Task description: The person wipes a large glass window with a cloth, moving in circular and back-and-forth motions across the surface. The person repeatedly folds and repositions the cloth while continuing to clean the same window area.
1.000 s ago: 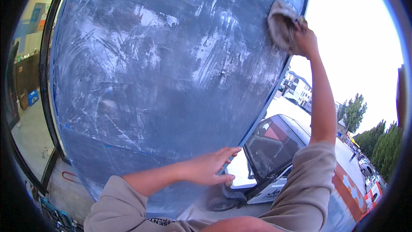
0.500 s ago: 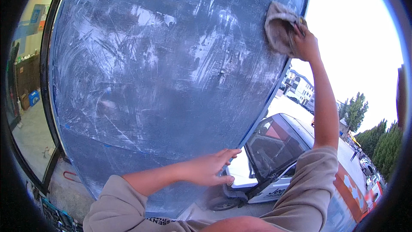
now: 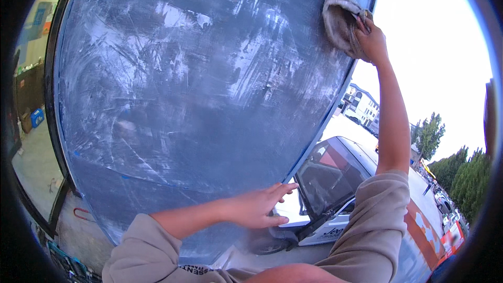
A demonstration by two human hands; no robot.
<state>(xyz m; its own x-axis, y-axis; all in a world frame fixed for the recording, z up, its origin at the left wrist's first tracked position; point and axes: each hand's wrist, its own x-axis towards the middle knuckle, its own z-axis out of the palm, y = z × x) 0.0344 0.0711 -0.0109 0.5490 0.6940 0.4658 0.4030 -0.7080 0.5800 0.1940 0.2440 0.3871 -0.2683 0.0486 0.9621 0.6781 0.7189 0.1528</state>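
A large dark blue-grey panel (image 3: 209,126), streaked with whitish smears and scratches, fills most of the view. High at its right edge, my right hand (image 3: 371,41) grips a fuzzy grey-brown cloth (image 3: 337,18), which lies bunched against the surface. The fingers close round the cloth's right side, and my arm is stretched upward. Lower down, my left hand (image 3: 258,207) holds nothing. Its fingers are apart and point right, near the panel's lower right edge; whether they touch it, I cannot tell.
A white vehicle (image 3: 335,178) stands beyond the panel's right edge, below my raised arm. On the left is a dark-framed glass door (image 3: 52,99) with a room behind it. A red curved bar (image 3: 82,214) lies near its foot. Trees (image 3: 471,175) line the far right.
My right hand and the cloth have moved slightly upward along the panel's right edge. The left hand stays open in nearly the same place; the view has shifted a little.
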